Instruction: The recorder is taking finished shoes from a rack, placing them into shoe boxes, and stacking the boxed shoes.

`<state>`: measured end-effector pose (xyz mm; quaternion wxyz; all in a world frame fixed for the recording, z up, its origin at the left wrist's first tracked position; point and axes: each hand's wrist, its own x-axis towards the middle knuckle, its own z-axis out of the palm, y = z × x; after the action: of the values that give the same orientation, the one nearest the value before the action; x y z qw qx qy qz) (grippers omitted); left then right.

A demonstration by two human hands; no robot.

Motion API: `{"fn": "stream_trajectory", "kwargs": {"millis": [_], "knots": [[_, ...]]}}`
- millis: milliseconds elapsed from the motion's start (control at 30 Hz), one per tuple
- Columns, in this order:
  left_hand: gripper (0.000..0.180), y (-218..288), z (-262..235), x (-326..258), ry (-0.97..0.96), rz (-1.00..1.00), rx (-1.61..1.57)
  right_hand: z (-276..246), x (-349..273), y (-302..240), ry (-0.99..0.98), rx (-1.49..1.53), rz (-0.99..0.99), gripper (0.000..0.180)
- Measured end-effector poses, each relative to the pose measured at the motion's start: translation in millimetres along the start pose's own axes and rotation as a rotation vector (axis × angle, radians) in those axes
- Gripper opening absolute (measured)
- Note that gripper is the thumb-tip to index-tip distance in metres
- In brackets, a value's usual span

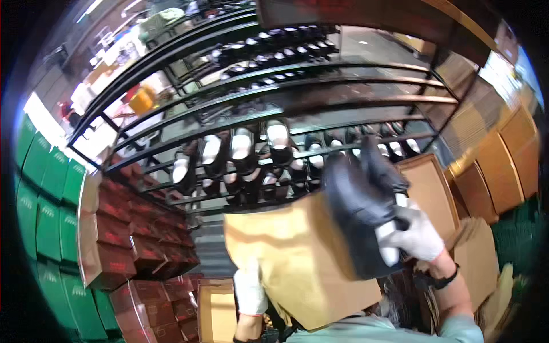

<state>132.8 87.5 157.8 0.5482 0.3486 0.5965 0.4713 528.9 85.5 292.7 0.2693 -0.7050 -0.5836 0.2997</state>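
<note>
My right hand (420,233), in a white glove, grips a pair of black shoes (353,208) by their openings, where pale insoles show. The shoes are slightly blurred, held in front of a rack and over the right side of a sheet of brown paper (289,260). At the paper's lower left edge, my left hand (250,290), also gloved in white, is closed on the sheet, its fingers partly hidden. The paper stands bent up in front of my body.
A dark metal rack (349,150) with several black shoes (242,146) stands ahead. Dark red boxes (111,260) and green boxes (48,223) are stacked at the left. An open cardboard box (217,311) sits low by my left hand. Brown cartons (496,168) line the right.
</note>
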Motion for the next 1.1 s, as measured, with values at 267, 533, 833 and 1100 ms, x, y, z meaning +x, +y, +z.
{"fn": "stream_trajectory", "kwargs": {"millis": [267,533,833,1100], "knots": [[0.091,-80.8,177.5,-15.9,-0.739,-0.084,0.508,-33.1,-13.3,-18.4,0.041,-0.264,-0.459,0.089],[0.047,-6.9,151.5,-89.3,-0.851,1.276,0.656,56.6,75.3,-89.0,-0.572,-1.225,-0.973,0.009],[0.074,-35.7,137.8,56.5,-0.554,0.912,1.108,37.4,-17.3,223.7,0.428,-0.778,0.285,0.066],[0.081,-43.3,116.8,10.0,-0.343,0.778,0.682,-61.6,-96.4,164.1,0.721,-0.648,0.062,0.029]]}}
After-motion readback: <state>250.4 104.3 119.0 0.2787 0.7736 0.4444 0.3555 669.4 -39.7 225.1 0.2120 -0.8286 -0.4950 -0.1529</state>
